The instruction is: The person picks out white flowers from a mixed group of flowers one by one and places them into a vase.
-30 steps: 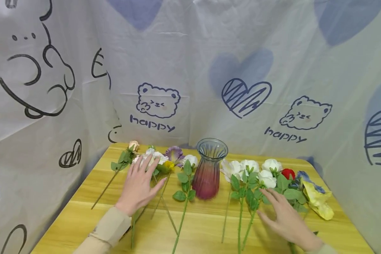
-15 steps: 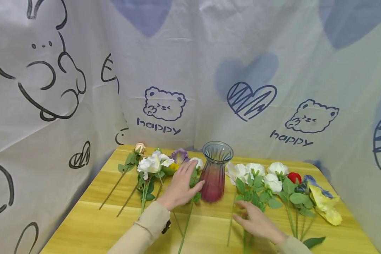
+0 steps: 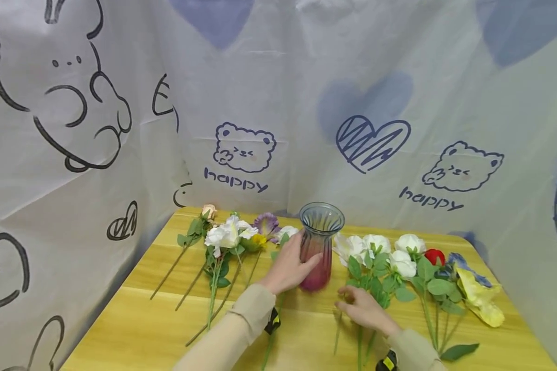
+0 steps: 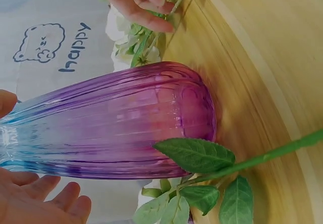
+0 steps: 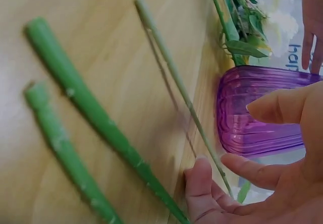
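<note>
A tall ribbed glass vase [image 3: 324, 270], blue at the flared top and pink-purple at the base, stands upright on the table. My left hand [image 3: 285, 264] is at its left side, thumb across the front. In the left wrist view the thumb and straight fingers [image 4: 70, 196] lie on either side of the narrow neck. To the right, my right hand [image 3: 364, 310] hovers low over flower stems, fingers loosely bent and thumb apart. One thin green stem [image 5: 171, 72] runs right by its fingertips. White flowers [image 3: 403, 264] with green leaves lie behind this hand.
Left of the vase lie a white flower [image 3: 225, 234], a pale pink rose [image 3: 209, 211], a purple flower [image 3: 265, 223] and a yellow one. At the right are a red rose [image 3: 434, 256] and a yellow-blue flower [image 3: 478, 296]. A printed curtain [image 3: 301, 103] surrounds the table.
My left hand has moved right, from over the white flowers on the left to the vase. The right hand has shifted left, away from the leaves toward the thin stem.
</note>
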`<state>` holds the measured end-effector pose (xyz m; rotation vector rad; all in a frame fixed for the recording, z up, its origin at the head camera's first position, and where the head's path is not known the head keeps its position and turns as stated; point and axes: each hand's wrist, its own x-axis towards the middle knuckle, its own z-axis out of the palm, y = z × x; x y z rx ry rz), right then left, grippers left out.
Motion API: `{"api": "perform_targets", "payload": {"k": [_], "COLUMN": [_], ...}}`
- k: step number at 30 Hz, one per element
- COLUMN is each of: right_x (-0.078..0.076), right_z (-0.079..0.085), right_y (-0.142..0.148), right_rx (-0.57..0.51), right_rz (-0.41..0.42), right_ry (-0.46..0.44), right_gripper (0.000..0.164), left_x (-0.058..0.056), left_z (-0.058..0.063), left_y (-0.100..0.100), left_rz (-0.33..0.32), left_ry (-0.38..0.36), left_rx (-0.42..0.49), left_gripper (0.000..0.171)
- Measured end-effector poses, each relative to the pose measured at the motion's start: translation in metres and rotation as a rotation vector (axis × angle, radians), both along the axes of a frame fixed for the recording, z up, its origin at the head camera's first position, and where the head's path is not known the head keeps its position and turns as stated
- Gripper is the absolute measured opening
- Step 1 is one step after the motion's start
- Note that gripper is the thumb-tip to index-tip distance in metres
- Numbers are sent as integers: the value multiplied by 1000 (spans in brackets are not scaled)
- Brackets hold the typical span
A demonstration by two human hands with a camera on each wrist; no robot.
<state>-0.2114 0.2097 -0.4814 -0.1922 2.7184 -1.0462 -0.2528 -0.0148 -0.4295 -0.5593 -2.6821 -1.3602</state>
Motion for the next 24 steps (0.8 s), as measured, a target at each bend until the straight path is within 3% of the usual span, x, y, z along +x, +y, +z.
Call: {"api": "perform_targets", "payload": {"k": [3, 8, 16, 19, 24], "right_x": [-6, -9, -7, -8, -5], "right_z": [1, -2, -9, -11, -7], "right_y": [0, 1, 1, 1, 7], "right_rx": [-27, -165, -369, -480, -775], "right_rz": [-36, -77, -162, -234, -259], "right_ry": [-83, -187, -214, -234, -361], "right_gripper": [39, 40, 29, 28, 22], "left_x": [-4, -9, -18, -20, -20], "left_z": [3, 3, -4, -1, 3], "left_y": [4, 8, 11, 10, 11], "left_rz": [17, 34, 55, 34, 23], "left_ry": [-11, -24, -42, -52, -70], "left_rx": [8, 50, 74, 60, 53], "left_gripper": [83, 80, 82, 82, 83]}}
